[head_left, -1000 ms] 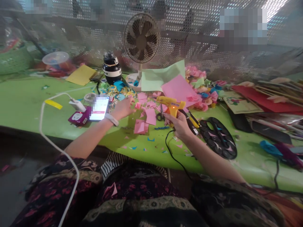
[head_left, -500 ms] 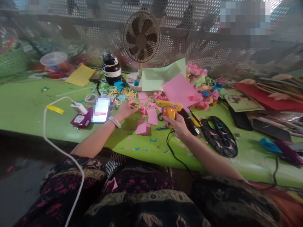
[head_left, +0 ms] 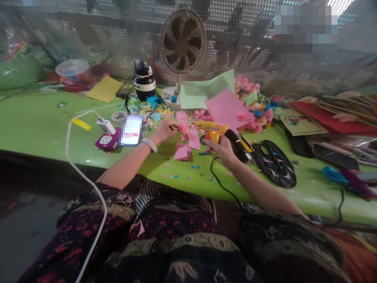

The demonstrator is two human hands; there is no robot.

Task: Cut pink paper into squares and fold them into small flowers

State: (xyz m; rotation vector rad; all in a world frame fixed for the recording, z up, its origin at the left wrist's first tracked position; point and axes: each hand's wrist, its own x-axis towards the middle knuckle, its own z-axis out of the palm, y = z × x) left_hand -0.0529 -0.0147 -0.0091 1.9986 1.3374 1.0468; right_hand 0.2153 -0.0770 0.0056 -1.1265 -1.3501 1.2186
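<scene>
My right hand (head_left: 222, 149) is wrapped round the handle of a yellow glue gun (head_left: 210, 127), whose small light glows and whose nozzle points left. Just left of the nozzle, my left hand (head_left: 165, 131) has its fingers pinched together on a small piece of pink paper (head_left: 183, 128). Cut pink squares (head_left: 182, 151) lie on the green table below, with another pink square (head_left: 193, 139) between the hands. A black cord runs down from the gun.
A lit phone (head_left: 132, 130) and a purple adapter (head_left: 107, 142) with a white cable are at left. Behind stand a black bottle (head_left: 144, 84) and a fan (head_left: 182, 43). A black palette (head_left: 274, 163) lies at right, beyond paper flowers (head_left: 253, 118).
The camera view has shifted slightly, moving the table's things right and up. My left hand has come closer to the glue gun's nozzle, at the pink paper.
</scene>
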